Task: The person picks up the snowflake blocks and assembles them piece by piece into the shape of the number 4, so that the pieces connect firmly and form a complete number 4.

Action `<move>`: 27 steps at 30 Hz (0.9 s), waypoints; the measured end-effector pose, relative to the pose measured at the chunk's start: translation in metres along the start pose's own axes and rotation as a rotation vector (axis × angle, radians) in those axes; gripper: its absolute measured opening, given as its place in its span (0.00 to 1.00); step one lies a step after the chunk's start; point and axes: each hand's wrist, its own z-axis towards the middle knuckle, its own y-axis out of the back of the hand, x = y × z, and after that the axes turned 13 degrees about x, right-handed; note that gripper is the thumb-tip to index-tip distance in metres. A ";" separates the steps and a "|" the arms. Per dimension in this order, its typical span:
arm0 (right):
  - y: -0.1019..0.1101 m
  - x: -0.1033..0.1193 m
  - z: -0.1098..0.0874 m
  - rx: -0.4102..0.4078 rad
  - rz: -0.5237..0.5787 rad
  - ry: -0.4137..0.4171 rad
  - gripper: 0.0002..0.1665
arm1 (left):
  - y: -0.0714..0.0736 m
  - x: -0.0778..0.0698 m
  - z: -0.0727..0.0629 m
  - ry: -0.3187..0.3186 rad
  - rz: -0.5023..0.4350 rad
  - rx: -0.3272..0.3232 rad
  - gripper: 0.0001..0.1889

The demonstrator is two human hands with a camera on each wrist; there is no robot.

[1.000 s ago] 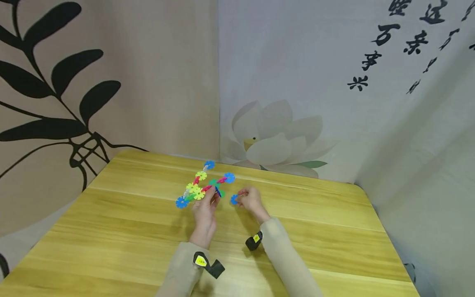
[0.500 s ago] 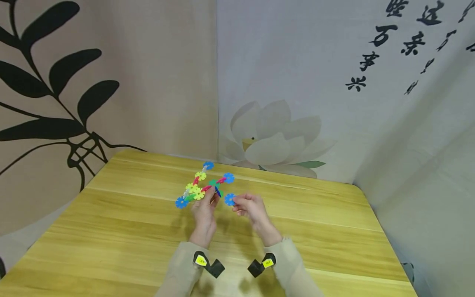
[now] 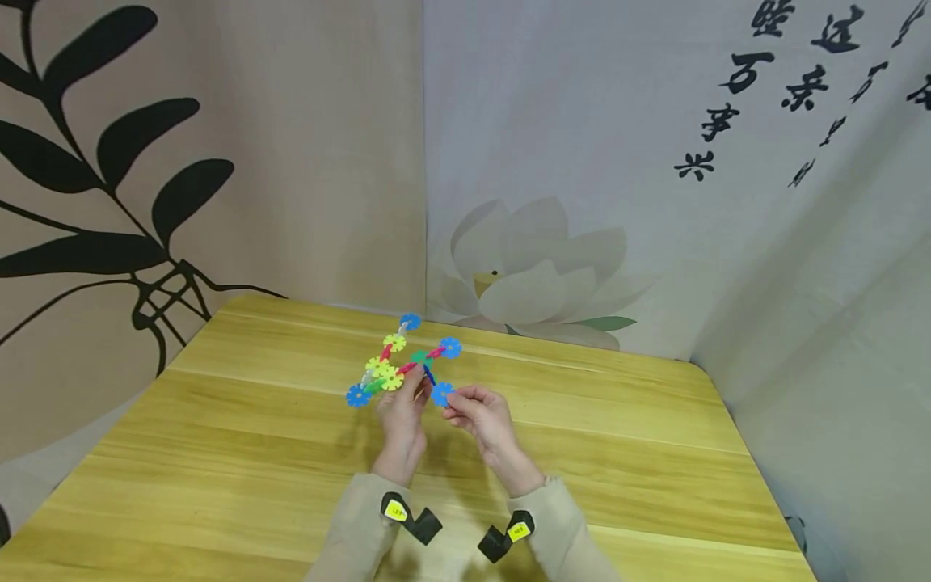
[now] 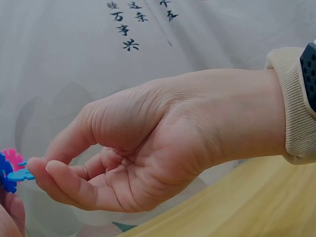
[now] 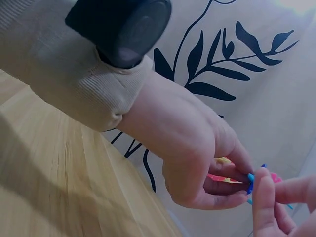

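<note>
My left hand [image 3: 401, 422] pinches an assembly of interlocking plastic snowflake discs above the table. It branches in yellow discs [image 3: 391, 378], red, white and green ones, with blue discs [image 3: 357, 395] at its ends. Between thumb and fingers, my right hand [image 3: 493, 424] pinches a single blue snowflake disc [image 3: 442, 394], its edge right at the assembly's dark blue disc [image 3: 428, 374]. The left wrist view shows the right hand across from the camera, the pinched disc [image 4: 20, 175] meeting the dark blue disc [image 4: 7, 174]. Fingers partly hide the joint in the right wrist view.
The wooden table [image 3: 240, 453] stretches out beneath both hands. Behind it hang a leaf-printed curtain [image 3: 327, 162] and a pale one with a lotus [image 3: 538, 267]. Each sleeve carries a black wrist camera [image 3: 410, 517].
My right hand has moved left with the blue disc, bringing it up to the dark blue disc. The left hand with the assembly has stayed nearly still.
</note>
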 end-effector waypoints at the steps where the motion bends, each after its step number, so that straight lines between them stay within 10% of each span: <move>1: -0.001 0.000 0.000 0.000 0.002 0.003 0.05 | 0.000 0.000 0.000 0.000 0.003 -0.002 0.09; 27: -0.011 0.001 0.004 -0.014 -0.041 0.010 0.03 | -0.006 -0.006 -0.001 0.029 -0.056 0.049 0.10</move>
